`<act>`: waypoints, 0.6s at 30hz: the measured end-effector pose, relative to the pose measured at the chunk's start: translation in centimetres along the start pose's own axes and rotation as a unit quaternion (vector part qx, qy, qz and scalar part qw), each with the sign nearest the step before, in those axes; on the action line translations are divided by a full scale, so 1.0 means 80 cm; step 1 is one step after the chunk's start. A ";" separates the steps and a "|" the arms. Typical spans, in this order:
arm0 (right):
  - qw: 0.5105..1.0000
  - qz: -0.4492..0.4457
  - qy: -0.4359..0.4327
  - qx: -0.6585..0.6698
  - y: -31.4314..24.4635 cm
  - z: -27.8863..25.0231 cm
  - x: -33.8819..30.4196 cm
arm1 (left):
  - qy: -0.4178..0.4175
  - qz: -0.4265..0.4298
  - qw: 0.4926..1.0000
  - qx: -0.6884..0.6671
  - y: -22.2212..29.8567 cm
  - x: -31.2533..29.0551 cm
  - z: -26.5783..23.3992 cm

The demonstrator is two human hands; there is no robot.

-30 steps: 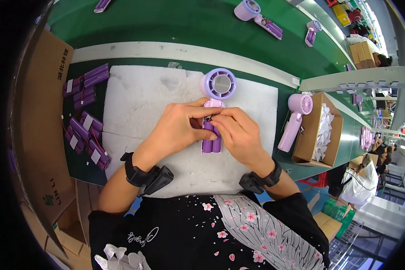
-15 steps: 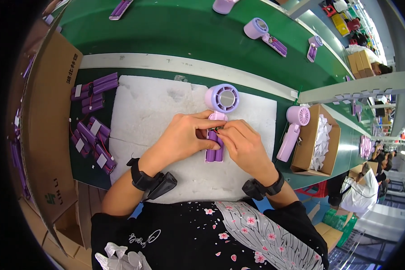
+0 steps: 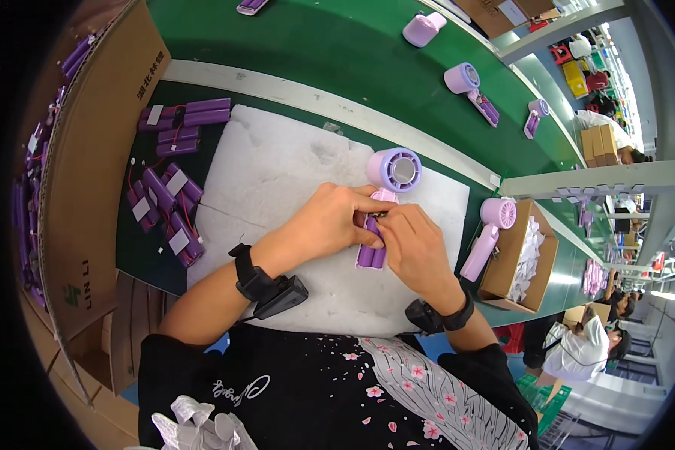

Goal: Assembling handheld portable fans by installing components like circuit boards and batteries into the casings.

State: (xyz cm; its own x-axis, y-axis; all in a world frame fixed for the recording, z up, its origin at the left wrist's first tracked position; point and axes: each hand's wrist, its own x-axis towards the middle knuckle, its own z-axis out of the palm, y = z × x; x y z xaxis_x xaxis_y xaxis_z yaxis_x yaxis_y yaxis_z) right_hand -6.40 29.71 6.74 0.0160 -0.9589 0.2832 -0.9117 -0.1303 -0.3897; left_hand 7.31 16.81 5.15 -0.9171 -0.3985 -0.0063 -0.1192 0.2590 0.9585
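Observation:
A lilac handheld fan (image 3: 394,170) lies on the white foam sheet (image 3: 277,161), its round head away from me and its handle open toward me. Purple battery cells (image 3: 370,255) sit side by side in the handle. My left hand (image 3: 330,221) grips the handle just below the head, thumb across the cells. From the other side my right hand (image 3: 416,244) pinches at the upper end of the cells, by a small circuit board (image 3: 380,215). The fingers mostly cover that spot, so what the right fingertips hold is hidden.
Wired purple battery packs (image 3: 174,191) lie left, beside a tall cardboard box (image 3: 101,165). At right are another lilac fan (image 3: 487,236) and a carton (image 3: 495,281) of white paper pieces. Past a pale rail (image 3: 292,94), several fans rest on the green belt (image 3: 337,45).
The view has turned a little, shifting the scene in the picture. Both hands stay on the fan in nearly the same pose, the right fingertips still at the top of the cells.

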 end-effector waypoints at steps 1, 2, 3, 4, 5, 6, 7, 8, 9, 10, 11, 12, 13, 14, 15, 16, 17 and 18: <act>1.000 -0.003 -0.007 0.002 0.000 -0.003 -0.002 | -0.001 0.005 1.000 0.006 -0.001 0.000 0.001; 1.000 -0.005 -0.008 0.001 -0.001 -0.005 -0.004 | -0.002 0.010 1.000 0.012 -0.002 -0.001 0.000; 1.000 -0.008 -0.015 0.000 -0.002 -0.008 -0.010 | 0.001 0.011 1.000 0.010 -0.003 -0.001 0.001; 1.000 -0.010 -0.023 -0.002 -0.004 -0.011 -0.016 | -0.001 0.023 1.000 0.010 -0.005 -0.001 0.001; 0.999 -0.011 -0.030 -0.004 -0.008 -0.013 -0.019 | -0.003 0.035 0.999 0.010 -0.006 -0.001 0.001; 0.999 -0.012 -0.032 -0.006 -0.013 -0.013 -0.023 | -0.005 0.047 0.999 0.010 -0.007 -0.001 0.001; 0.999 -0.004 -0.048 -0.009 -0.023 -0.014 -0.024 | -0.004 0.049 0.999 0.008 -0.007 -0.002 0.001; 0.998 0.005 -0.062 -0.012 -0.031 -0.015 -0.025 | -0.004 0.039 0.999 0.004 -0.006 -0.002 0.000; 0.997 0.015 -0.076 -0.016 -0.036 -0.015 -0.025 | -0.004 0.029 1.000 -0.001 -0.006 -0.003 -0.001; 0.997 0.018 -0.075 -0.018 -0.036 -0.014 -0.026 | -0.005 0.020 1.000 -0.005 -0.005 -0.003 -0.001; 0.996 0.020 -0.082 -0.017 -0.035 -0.012 -0.028 | -0.008 0.022 1.000 -0.005 -0.007 -0.004 0.000; 0.996 0.023 -0.088 -0.016 -0.032 -0.009 -0.029 | -0.002 0.033 0.999 0.017 -0.011 -0.004 0.001; 0.995 0.023 -0.094 -0.015 -0.027 -0.007 -0.027 | 0.005 0.044 0.998 0.039 -0.016 -0.002 0.003; 0.995 0.024 -0.092 -0.016 -0.019 -0.007 -0.022 | 0.012 0.054 0.996 0.062 -0.019 0.000 0.004; 0.995 -0.001 -0.099 -0.007 -0.006 -0.005 -0.012 | 0.012 0.051 0.996 0.066 -0.021 0.001 0.006; 0.994 -0.022 -0.102 -0.002 0.007 -0.006 0.001 | 0.068 0.053 0.995 0.046 -0.021 0.004 0.009; 0.993 -0.043 -0.107 0.004 0.019 -0.006 0.018 | 0.123 0.055 0.991 0.025 -0.020 0.007 0.012; 0.993 -0.060 -0.103 0.010 0.032 -0.004 0.038 | 0.178 0.052 0.983 0.004 -0.023 0.005 0.012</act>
State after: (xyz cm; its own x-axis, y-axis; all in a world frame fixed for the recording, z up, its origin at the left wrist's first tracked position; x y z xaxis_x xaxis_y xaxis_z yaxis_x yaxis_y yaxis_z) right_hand -8.84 26.55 6.89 0.2093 -0.9672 0.1439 -0.8895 -0.2494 -0.3829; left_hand 6.76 17.03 3.09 -0.7332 -0.6519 0.1935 -0.0352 0.3206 0.9466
